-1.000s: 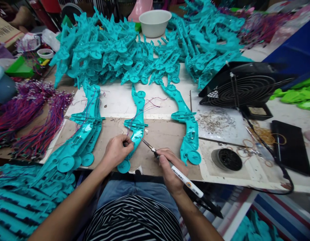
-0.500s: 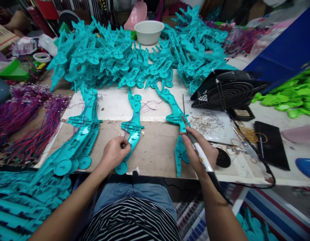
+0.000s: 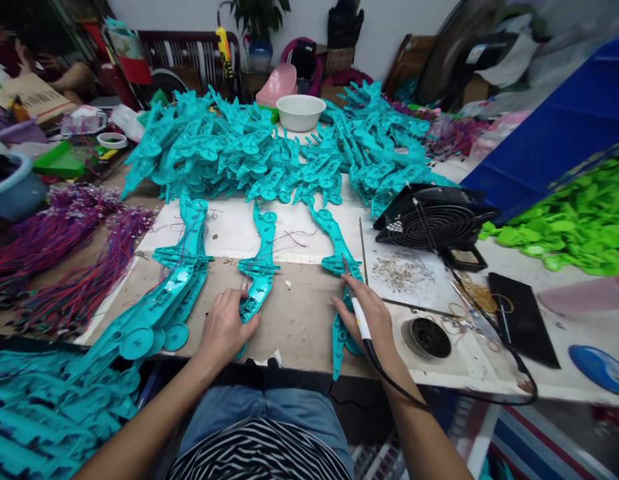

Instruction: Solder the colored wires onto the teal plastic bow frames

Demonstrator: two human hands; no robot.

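Note:
My right hand [image 3: 372, 317] is closed around a white-handled soldering iron [image 3: 360, 320], a black cord trailing from its back end. The iron's tip is over a teal plastic piece [image 3: 334, 233] shaped like a bow, which lies on the board partly under that hand. Farther left, my left hand [image 3: 225, 327] grips the lower part of a second teal bow-shaped piece [image 3: 264, 250], its thumb and fingers on either side. Thin red and purple wires [image 3: 292, 238] run out from this piece. Beside it, a stack of similar teal pieces [image 3: 162, 300] carries more wires.
Teal pieces are heaped [image 3: 204, 147] at the back around a white bowl [image 3: 300, 113]. A black fan [image 3: 429, 223], a round tin [image 3: 427, 338] and a blue bin [image 3: 554, 127] stand right. Wire bundles [image 3: 89, 267] lie left. Another person's arm [image 3: 74, 80] shows at far left.
The view has tilted up. My left hand has changed from a fingertip pinch to a wider grip on the middle piece. The soldering iron has shifted slightly down the right piece.

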